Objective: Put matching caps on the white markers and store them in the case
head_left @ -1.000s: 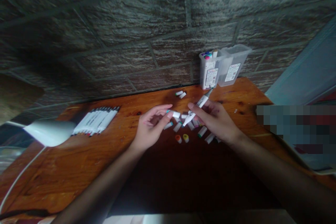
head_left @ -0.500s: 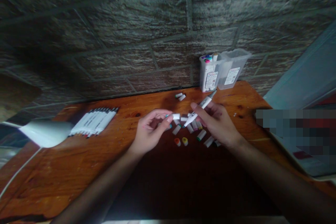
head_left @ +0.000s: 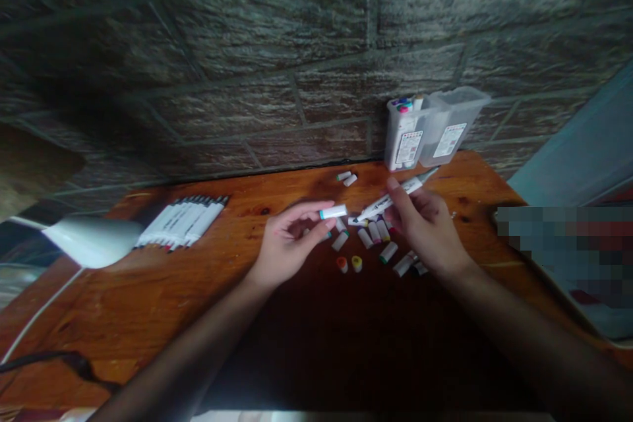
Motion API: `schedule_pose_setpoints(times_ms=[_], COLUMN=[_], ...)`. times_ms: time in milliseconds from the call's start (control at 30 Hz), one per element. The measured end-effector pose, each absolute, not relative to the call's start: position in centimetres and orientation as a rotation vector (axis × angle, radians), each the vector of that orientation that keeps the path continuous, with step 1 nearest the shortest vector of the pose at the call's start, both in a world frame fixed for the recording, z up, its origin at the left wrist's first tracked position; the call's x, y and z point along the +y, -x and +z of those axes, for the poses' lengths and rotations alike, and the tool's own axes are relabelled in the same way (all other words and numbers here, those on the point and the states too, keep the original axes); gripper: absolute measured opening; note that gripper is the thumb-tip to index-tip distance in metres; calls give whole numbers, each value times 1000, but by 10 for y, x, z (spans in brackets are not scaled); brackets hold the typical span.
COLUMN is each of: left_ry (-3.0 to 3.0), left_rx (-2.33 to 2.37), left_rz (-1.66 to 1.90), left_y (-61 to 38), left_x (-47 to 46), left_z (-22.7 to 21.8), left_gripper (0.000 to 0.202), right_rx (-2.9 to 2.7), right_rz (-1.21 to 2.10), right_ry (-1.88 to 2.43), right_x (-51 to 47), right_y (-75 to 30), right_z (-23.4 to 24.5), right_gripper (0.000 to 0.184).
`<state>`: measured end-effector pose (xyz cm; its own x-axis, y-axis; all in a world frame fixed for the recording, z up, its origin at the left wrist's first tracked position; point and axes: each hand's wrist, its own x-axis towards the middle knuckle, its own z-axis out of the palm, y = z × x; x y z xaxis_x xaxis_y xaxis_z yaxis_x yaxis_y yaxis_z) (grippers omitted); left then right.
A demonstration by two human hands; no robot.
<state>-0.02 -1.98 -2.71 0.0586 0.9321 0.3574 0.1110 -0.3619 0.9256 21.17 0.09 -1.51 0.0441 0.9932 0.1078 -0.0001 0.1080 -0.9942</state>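
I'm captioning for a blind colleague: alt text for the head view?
Left hand holds a teal-ended cap, right hand a marker, near loose caps on a table. A marker row lies at left; two clear boxes stand by the wall.

Smooth white plastic is seen on the marker [head_left: 382, 204] and marker cap [head_left: 335, 212], translucent plastic on the storage cases [head_left: 452, 112]; the tabletop [head_left: 123, 303] is made of glossy wood, the wall [head_left: 222, 79] finished in rough, stone-like texture.

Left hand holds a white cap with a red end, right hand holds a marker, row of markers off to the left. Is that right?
The red is wrong: in the head view, the white cap in the left hand has a blue-green end. The rest stands.
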Motion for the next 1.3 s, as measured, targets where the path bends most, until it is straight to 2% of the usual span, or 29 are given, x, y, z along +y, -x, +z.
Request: schedule_pose_setpoints(times_ms=[333,500,1000,1300], left_ry=[-1517,-1517,-1592,-1618], left_rx=[1079,1095,1087,1090], left_rz=[1376,1396,1329,1318], left_y=[4,7,4,4], left_x=[-13,-10,-13,-12], left_z=[-30,-27,-28,-29], left_gripper=[24,27,26,25], right_rx=[-1262,-1338,-1343,-1272], right_rz=[1083,1039,987,984], right_ry=[1201,1224,1189,1157], right_x=[-16,-13,-12,-9], right_y=[-204,-203,-206,-209], right_z=[6,9,7,5], right_gripper=[40,51,55,41])
